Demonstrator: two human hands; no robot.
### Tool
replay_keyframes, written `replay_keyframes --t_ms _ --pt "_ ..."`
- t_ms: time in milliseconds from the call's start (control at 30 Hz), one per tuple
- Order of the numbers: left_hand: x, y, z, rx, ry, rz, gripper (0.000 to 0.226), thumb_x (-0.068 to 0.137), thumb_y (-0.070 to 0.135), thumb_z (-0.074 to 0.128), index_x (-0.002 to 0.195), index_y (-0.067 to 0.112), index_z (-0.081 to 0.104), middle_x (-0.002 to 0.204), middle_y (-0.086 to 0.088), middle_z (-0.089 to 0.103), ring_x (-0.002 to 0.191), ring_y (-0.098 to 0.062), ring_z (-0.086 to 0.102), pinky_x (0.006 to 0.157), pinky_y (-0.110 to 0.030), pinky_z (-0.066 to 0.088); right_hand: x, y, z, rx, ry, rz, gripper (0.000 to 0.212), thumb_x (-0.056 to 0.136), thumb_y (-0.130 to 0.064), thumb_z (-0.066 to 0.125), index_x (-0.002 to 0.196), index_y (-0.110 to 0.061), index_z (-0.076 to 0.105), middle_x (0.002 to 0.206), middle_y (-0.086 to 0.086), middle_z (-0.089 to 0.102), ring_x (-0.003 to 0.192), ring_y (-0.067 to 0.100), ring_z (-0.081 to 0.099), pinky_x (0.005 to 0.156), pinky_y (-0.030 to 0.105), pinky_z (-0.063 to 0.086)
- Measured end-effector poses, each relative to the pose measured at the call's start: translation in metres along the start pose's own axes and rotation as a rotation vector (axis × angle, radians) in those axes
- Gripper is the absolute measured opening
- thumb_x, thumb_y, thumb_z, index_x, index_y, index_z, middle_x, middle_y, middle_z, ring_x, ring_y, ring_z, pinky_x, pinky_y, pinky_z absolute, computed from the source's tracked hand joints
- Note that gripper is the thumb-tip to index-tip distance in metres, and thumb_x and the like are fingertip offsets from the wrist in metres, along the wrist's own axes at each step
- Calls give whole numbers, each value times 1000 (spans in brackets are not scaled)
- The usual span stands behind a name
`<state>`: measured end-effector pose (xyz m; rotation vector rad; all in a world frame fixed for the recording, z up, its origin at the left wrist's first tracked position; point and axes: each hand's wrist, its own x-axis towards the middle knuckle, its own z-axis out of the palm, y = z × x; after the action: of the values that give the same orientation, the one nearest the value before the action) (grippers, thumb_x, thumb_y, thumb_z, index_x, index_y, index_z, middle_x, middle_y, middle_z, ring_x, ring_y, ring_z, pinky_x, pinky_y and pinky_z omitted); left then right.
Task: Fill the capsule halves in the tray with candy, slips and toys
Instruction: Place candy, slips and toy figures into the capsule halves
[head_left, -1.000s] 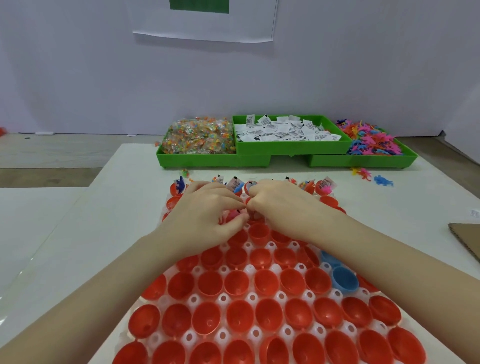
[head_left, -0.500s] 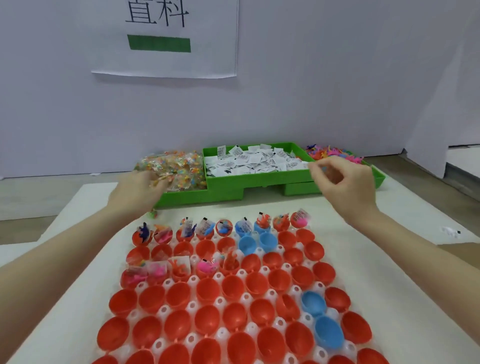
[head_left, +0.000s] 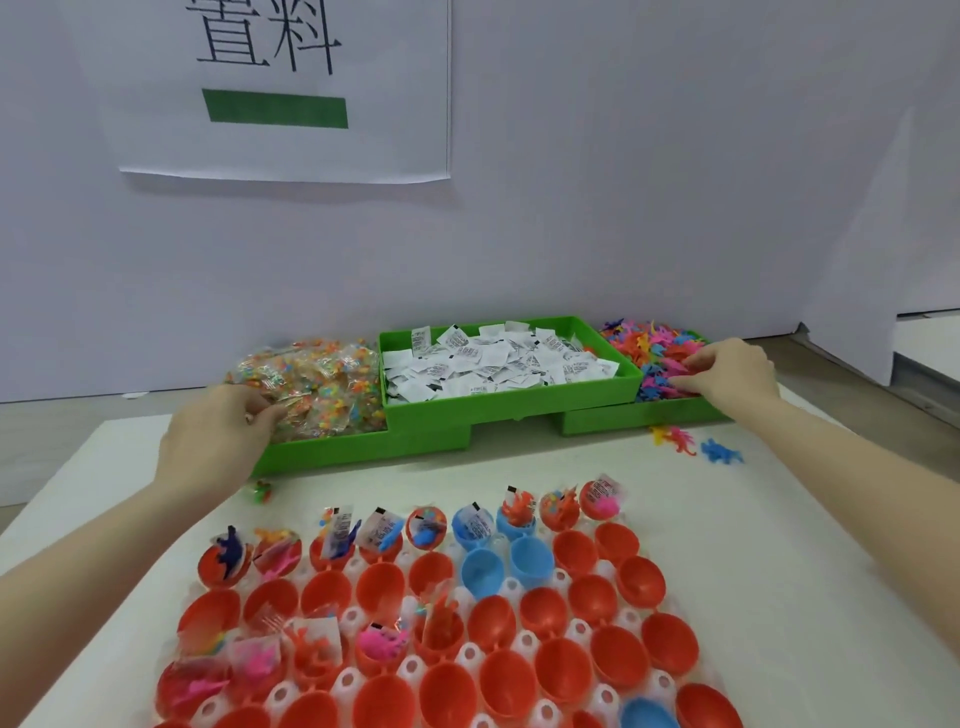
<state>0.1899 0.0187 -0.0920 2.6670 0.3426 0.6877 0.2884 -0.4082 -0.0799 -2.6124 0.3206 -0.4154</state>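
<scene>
A clear tray (head_left: 511, 654) of red and blue capsule halves (head_left: 574, 664) lies in front of me. Its far row and part of the third row hold candy, slips and toys. Behind it stand green bins: candy packets (head_left: 322, 384) on the left, white slips (head_left: 493, 364) in the middle, coloured toys (head_left: 654, 353) on the right. My left hand (head_left: 218, 441) reaches into the candy bin, fingertips curled on a packet. My right hand (head_left: 727, 371) is in the toy bin, fingers pinching among the toys.
A few loose toys (head_left: 696, 444) lie on the white table sheet in front of the toy bin, and one candy piece (head_left: 261, 490) lies near the candy bin. A white wall with a paper sign (head_left: 285, 88) stands close behind the bins.
Both hands left the tray's middle, moved apart and forward, and now reach into the candy bin and the toy bin. The view tilted up.
</scene>
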Motion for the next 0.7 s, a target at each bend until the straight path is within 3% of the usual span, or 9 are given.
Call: replay_keyframes --t_ms 167,233,300,467,600,700 --pt "-4 5 -1 -11 153 -44 33 93 24 46 88 -2 65 87 -23 65 80 -39 55 69 -40 41 -3 1 -4 93 95 48 23 68 -31 80 74 -12 68 96 11 69 98 28 58 73 29 36" --pt "-7 8 -3 -96 208 -19 30 93 23 46 90 -1 64 86 -19 66 77 -35 55 70 -37 38 -4 1 -5 13 106 46 24 70 -38 78 69 -16 67 85 7 67 96 29 57 76 33 37" --pt "-11 11 -5 -198 223 -35 27 92 21 44 91 1 63 86 -14 66 77 -33 55 69 -35 36 -6 1 -4 -39 169 32 26 75 -40 73 68 -17 62 77 3 61 95 30 55 84 38 34" --pt "-16 20 -12 -441 188 -181 26 88 17 40 73 3 55 69 -15 62 73 -32 55 64 -37 38 -6 -12 -6 343 280 -40 10 88 -15 61 89 -8 55 97 15 64 83 21 53 72 30 38" --pt "-19 27 -15 -523 146 -266 32 86 7 34 55 2 40 59 -13 46 60 -27 38 55 -37 27 -4 -39 -9 273 57 -175 23 91 3 41 108 -3 55 112 12 59 74 14 50 58 23 36" --pt "-20 34 -17 -609 126 -305 31 89 -4 34 60 8 33 63 -10 39 62 -25 35 58 -37 32 -6 -61 -11 99 -188 -297 24 94 -17 46 112 -7 58 105 3 60 87 16 53 74 28 42"
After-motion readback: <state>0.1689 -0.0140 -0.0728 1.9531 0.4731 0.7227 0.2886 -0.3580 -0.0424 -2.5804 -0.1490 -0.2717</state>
